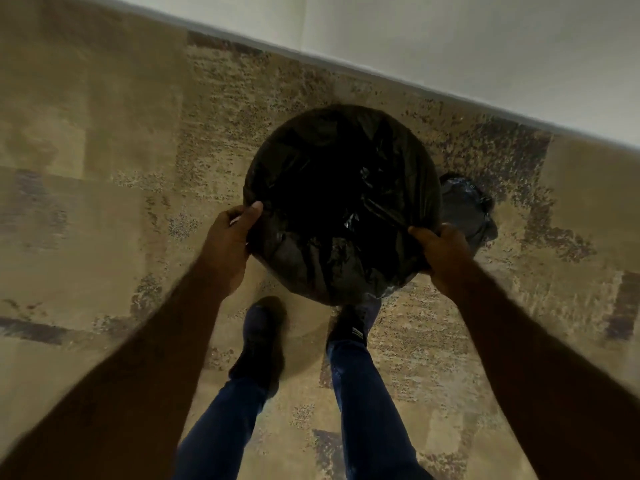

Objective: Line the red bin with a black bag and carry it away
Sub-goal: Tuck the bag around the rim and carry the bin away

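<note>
A round bin is seen from straight above, fully covered by a black bag (341, 206) that lines its inside and folds over its rim. None of the bin's red surface shows. My left hand (230, 244) grips the bag-covered rim on the left side, thumb over the edge. On the right side my right hand (445, 256) grips the rim the same way. The bin sits between my hands, above my feet.
A crumpled dark bag (467, 209) lies on the patterned beige carpet (104, 168) just right of the bin. A white wall (450, 46) runs diagonally across the top. My two legs in blue jeans and dark shoes (263, 344) stand below the bin.
</note>
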